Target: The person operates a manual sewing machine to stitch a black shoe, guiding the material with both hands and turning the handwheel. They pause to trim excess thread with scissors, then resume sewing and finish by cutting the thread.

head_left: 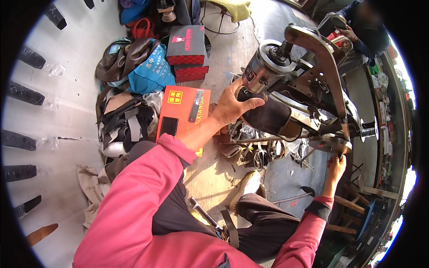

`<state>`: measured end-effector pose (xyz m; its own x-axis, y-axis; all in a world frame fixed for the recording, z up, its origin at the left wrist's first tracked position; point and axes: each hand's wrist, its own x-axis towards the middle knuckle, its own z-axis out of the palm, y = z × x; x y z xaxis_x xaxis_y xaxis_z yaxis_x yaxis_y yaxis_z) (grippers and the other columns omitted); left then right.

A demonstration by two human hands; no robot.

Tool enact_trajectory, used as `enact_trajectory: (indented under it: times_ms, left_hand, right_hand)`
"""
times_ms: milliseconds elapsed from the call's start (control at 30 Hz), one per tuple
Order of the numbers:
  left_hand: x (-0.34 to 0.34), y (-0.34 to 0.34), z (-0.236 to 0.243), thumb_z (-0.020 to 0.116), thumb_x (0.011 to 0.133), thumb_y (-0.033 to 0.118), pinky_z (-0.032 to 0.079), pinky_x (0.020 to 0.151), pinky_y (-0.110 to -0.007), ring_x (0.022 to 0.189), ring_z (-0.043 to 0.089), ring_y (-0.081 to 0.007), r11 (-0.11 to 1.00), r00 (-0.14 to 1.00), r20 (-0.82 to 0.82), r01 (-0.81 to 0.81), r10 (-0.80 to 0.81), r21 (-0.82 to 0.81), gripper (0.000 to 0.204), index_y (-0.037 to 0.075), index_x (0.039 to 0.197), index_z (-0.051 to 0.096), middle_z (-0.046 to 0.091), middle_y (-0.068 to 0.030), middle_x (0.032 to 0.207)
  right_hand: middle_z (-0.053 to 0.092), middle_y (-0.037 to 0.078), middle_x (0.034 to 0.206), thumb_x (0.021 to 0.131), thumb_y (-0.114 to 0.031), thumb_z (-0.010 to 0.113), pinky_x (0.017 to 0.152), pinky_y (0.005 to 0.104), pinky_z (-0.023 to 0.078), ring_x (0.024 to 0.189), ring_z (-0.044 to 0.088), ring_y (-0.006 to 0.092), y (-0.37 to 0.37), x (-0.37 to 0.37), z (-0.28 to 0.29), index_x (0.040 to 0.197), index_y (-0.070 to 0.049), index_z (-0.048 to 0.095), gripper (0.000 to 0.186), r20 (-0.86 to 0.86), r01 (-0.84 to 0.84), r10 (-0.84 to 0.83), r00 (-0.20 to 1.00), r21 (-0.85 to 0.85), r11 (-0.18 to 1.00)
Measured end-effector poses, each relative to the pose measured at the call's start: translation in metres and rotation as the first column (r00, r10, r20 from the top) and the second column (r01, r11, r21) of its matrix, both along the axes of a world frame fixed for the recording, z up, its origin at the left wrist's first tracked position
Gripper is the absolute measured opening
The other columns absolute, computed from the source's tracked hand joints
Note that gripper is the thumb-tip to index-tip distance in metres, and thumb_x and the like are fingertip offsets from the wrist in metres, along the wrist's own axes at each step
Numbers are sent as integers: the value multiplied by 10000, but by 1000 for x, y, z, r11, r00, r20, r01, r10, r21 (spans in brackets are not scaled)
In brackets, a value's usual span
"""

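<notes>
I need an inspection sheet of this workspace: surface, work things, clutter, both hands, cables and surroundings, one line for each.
Surface: floor wood-like, partly sunlit.
Job's things: metal machine with a wheel low on its near side; dark piece, perhaps a shoe, beside its cylinder.
Clutter: red box bearing a phone; blue bag, scraps and dark box nearby; mixed pile under the machine.
Grips: left grip holds the dark piece; right grip at the wheel's near edge, exact hold unclear.
Cables: nothing seen clearly.
Surroundings: pale wall at left; another person at upper right.
</notes>
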<state>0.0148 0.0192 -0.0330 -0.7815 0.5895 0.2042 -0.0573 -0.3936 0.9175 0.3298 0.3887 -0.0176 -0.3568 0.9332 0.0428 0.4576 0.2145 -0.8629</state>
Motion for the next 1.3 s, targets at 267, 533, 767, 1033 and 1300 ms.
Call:
enact_trajectory:
  times_ms: [267, 533, 767, 1033, 1300]
  left_hand:
    - [-3, -1, 1, 889, 835, 251, 512, 883, -283, 966, 628, -100, 999, 1000, -2, 25, -25, -36, 450, 52, 1165, 656, 700, -7, 1024]
    - [-6, 4, 0, 859, 852, 260, 492, 980, -318, 1078, 637, -154, 990, 996, -84, -46, 36, -130, 571, 21, 1295, 590, 700, -73, 1170]
    - [-8, 5, -2, 852, 858, 270, 505, 944, -308, 1053, 641, -143, 993, 999, -45, -20, 15, -119, 519, 16, 1248, 624, 705, -65, 1154]
    - [-5, 12, 0, 846, 868, 232, 505, 891, -284, 962, 640, -109, 989, 994, -25, -109, 107, -96, 372, 34, 1130, 672, 712, -24, 1048]
    - [-1, 2, 1, 871, 840, 194, 452, 1032, -310, 1139, 593, -137, 998, 993, 101, 55, -55, 1, 590, 28, 1321, 571, 649, -56, 1235]
  right_hand:
    - [673, 75, 766, 1031, -338, 631, 546, 288, 525, 599, 668, 159, -95, -53, -11, 1058, -16, 604, 324, 12, -348, 388, 922, -416, 840]
    - [565, -34, 704, 1048, -197, 591, 501, 221, 409, 563, 533, 57, -8, -3, 31, 895, -99, 587, 181, -10, -29, 30, 999, 82, 996]
    - [634, 58, 737, 1029, -274, 623, 471, 268, 460, 549, 617, 133, -57, -33, -38, 1044, -46, 576, 233, 174, -225, 296, 939, -338, 914]
    - [619, 4, 759, 1044, -221, 613, 559, 228, 468, 612, 577, 79, -53, -25, 55, 1012, -55, 646, 172, -101, -212, 220, 970, 83, 974]
    - [605, 17, 711, 1027, -185, 602, 440, 257, 429, 536, 586, 107, -11, -5, -36, 1018, -70, 584, 117, 119, -101, 126, 985, -196, 975]
